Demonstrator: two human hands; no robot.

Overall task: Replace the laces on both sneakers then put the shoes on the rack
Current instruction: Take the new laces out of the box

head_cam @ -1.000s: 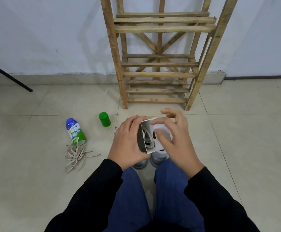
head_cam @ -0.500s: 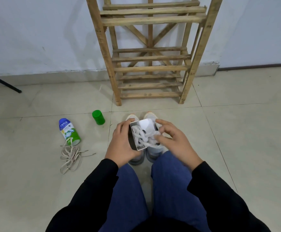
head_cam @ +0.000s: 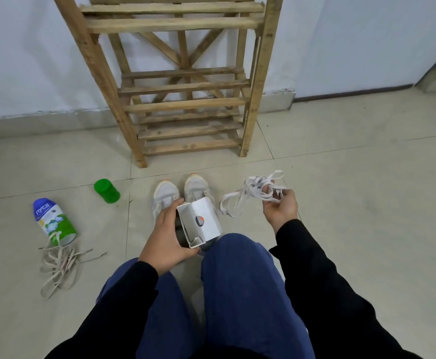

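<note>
Holding a small white box [head_cam: 201, 224] open above the sneakers [head_cam: 183, 195], the left hand [head_cam: 166, 239] is closing around its side. The right hand [head_cam: 280, 206] is lifted to the right of the box and is gripping a bundle of white laces [head_cam: 250, 194] in its curled fingers; loose loops are hanging from it. Both sneakers are standing on the floor [head_cam: 354, 203] just in front of the rack [head_cam: 183, 86]. Old laces [head_cam: 58, 265] are lying at the left, touching a bottle [head_cam: 53, 220], near a green cap [head_cam: 106, 190].
</note>
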